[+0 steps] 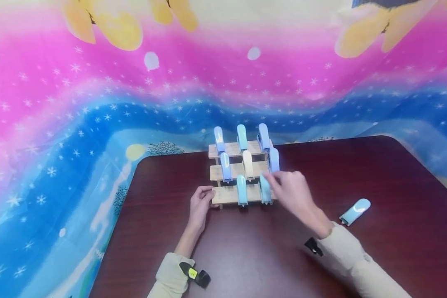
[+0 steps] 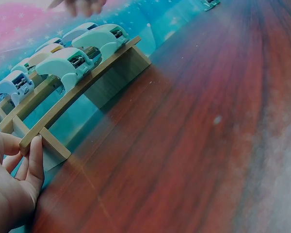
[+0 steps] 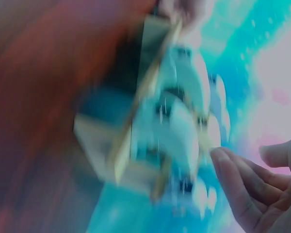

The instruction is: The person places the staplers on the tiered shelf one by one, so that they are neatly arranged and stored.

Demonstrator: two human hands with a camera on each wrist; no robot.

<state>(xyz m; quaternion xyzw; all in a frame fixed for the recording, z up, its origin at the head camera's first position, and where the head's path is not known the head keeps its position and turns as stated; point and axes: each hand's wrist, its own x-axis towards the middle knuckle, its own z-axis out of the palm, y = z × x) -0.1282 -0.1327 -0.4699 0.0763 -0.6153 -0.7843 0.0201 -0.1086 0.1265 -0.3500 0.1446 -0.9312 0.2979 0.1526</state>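
A three-tier wooden rack point(image 1: 227, 194) carries several small staplers in blue, mint and cream. My left hand point(image 1: 201, 205) pinches the left end of its lowest shelf between thumb and fingers, as the left wrist view shows closely. On that shelf stand two mint staplers, a middle one point(image 1: 241, 190) and a right one point(image 1: 265, 189). Beside the right one is my right hand point(image 1: 292, 190). In the right wrist view its thumb and fingers point(image 3: 233, 182) are apart with nothing between them; that view is blurred.
Another mint stapler point(image 1: 355, 211) lies on the dark red-brown table point(image 1: 164, 182), to the right of the right forearm. Behind the table hangs a colourful cloth point(image 1: 223, 91) in pink and blue. Dark straps with small devices sit at both sleeve cuffs.
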